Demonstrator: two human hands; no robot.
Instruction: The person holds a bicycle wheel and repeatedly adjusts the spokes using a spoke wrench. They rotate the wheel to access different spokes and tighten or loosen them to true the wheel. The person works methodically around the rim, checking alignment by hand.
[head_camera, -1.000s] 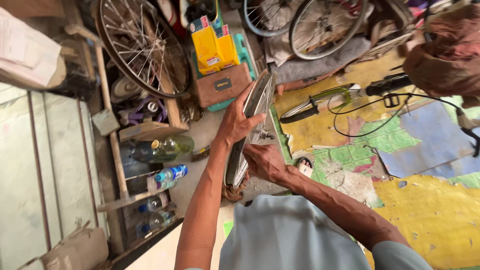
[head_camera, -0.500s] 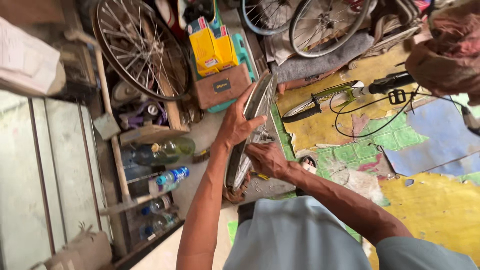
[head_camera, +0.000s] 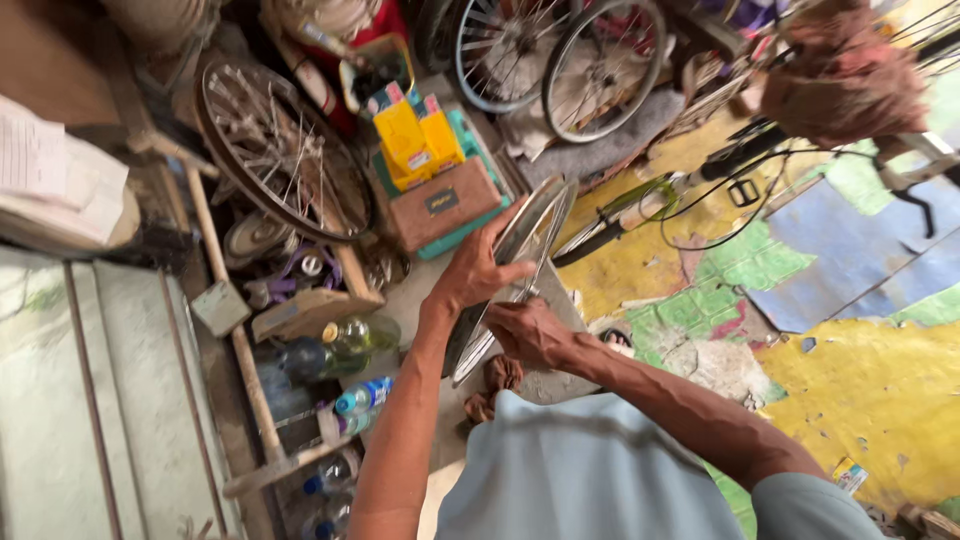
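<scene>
I hold a shiny metal bicycle wheel rim (head_camera: 540, 215) upright and edge-on in front of me. My left hand (head_camera: 475, 270) is closed on the rim's left side near its middle. My right hand (head_camera: 530, 332) grips the rim lower down on the right side, fingers curled around it. The rim's lower end (head_camera: 470, 360) reaches down toward my lap, over a light blue-grey cloth (head_camera: 590, 470). A brown rag (head_camera: 495, 385) lies just below the rim.
A spoked wheel (head_camera: 280, 150) leans at the left, two more wheels (head_camera: 560, 60) at the top. Yellow boxes on a brown case (head_camera: 440, 200) sit ahead. Bottles (head_camera: 350, 345) stand at lower left. Cables and a bicycle handlebar (head_camera: 720, 170) lie on the patchy yellow-green floor.
The view has shifted slightly; both hands stay on the rim with almost the same grip, and the rim keeps its upright tilt.
</scene>
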